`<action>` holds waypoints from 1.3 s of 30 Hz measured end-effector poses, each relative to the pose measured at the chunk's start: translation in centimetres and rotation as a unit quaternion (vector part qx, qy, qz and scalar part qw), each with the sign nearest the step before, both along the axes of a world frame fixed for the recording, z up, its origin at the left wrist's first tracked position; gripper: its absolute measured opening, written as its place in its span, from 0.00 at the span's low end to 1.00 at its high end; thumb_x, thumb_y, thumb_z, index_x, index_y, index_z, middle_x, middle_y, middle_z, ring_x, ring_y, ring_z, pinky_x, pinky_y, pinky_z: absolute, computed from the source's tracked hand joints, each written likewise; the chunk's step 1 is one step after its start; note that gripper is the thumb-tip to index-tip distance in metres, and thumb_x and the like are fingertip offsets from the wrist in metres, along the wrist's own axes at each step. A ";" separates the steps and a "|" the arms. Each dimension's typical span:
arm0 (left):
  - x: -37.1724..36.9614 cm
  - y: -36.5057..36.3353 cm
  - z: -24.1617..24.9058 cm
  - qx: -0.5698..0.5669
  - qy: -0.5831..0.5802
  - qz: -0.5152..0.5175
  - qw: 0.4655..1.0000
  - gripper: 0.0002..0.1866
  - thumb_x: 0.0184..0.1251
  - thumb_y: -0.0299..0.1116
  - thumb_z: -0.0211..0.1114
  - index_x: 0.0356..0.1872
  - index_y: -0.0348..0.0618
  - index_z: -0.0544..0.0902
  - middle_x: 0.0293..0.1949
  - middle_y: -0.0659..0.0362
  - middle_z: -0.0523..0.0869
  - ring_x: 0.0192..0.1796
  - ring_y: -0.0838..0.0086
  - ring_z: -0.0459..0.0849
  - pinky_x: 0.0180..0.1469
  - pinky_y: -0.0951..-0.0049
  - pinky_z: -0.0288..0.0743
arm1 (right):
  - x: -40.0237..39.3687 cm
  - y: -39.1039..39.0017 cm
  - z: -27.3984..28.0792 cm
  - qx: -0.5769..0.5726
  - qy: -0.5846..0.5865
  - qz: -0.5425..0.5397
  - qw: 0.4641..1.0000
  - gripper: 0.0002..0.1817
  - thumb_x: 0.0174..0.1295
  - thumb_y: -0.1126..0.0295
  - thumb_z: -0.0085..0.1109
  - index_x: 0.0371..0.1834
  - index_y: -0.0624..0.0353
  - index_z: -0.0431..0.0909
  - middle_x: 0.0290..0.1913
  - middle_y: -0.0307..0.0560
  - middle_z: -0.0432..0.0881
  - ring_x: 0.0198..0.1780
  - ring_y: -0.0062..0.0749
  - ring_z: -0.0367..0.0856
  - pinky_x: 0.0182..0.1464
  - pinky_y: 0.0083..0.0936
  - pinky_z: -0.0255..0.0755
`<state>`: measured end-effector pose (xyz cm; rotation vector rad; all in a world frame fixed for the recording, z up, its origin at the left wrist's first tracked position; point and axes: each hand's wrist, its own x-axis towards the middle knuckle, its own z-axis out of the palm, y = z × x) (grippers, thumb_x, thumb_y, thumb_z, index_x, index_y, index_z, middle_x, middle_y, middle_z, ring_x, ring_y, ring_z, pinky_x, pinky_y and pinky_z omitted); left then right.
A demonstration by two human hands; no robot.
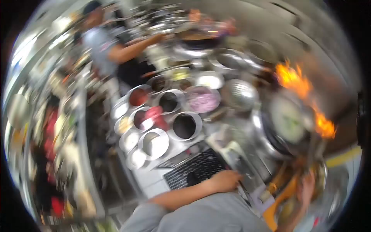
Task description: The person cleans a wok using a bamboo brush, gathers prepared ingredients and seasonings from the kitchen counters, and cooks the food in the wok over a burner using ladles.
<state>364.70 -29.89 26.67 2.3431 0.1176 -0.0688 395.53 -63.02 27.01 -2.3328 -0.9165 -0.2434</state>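
Note:
My left hand (227, 181) is curled closed beside a black grid-like rack (199, 168). A thin dark piece shows at its fingers, too blurred to name. At the lower right my right hand (307, 186), smeared by motion, is close to a round metal vessel (320, 176) below the stove. Ahead of it, a large wok (270, 141) holds pale food with some green in it. Orange flames (295, 79) rise along the wok's far and right sides.
Several round metal pots (187, 125) with sauces and ingredients crowd the counter on the left. A metal colander-like bowl (240, 94) stands behind the wok. Farther back, another person (102, 42) reaches toward a second wok (199, 38). An orange board-like piece (275, 212) lies near my body.

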 end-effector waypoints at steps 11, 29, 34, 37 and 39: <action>-4.0 2.9 2.4 -0.033 -0.032 0.041 0.998 0.16 0.60 0.34 0.61 0.48 0.37 0.77 0.39 0.48 0.81 0.41 0.52 0.80 0.45 0.61 0.74 | -8.9 11.7 11.5 0.373 0.639 -0.048 0.671 0.24 0.56 0.76 0.53 0.58 0.62 0.62 0.30 0.41 0.72 0.20 0.20 0.69 0.15 0.20 0.64; 0.5 13.9 -1.2 -0.043 -0.069 0.276 0.958 0.25 0.61 0.36 0.63 0.57 0.34 0.71 0.53 0.44 0.76 0.49 0.58 0.78 0.49 0.64 0.73 | -13.5 8.1 14.2 0.091 0.523 -0.011 0.847 0.32 0.60 0.81 0.50 0.69 0.55 0.57 0.34 0.37 0.71 0.23 0.16 0.67 0.25 0.16 0.65; 3.8 17.4 -6.0 -0.084 -0.002 0.338 0.937 0.35 0.61 0.43 0.62 0.61 0.26 0.63 0.57 0.38 0.72 0.58 0.54 0.74 0.58 0.65 0.67 | -11.9 9.2 12.1 0.009 0.399 -0.072 0.914 0.33 0.58 0.76 0.53 0.69 0.56 0.56 0.40 0.46 0.76 0.27 0.28 0.73 0.33 0.24 0.71; 5.1 18.7 -9.1 -0.141 0.021 0.351 0.926 0.37 0.59 0.42 0.65 0.62 0.26 0.63 0.54 0.40 0.76 0.55 0.58 0.77 0.56 0.67 0.69 | -10.9 8.8 9.4 -0.029 0.260 -0.113 0.958 0.34 0.56 0.73 0.54 0.68 0.58 0.56 0.43 0.54 0.77 0.31 0.36 0.77 0.40 0.28 0.73; 5.4 18.9 -9.4 -0.288 0.038 0.318 0.903 0.33 0.56 0.38 0.67 0.59 0.26 0.67 0.48 0.46 0.79 0.48 0.64 0.79 0.51 0.70 0.71 | -10.0 8.9 8.3 -0.022 0.203 -0.129 0.970 0.34 0.55 0.72 0.55 0.67 0.59 0.57 0.43 0.57 0.77 0.33 0.40 0.78 0.44 0.30 0.73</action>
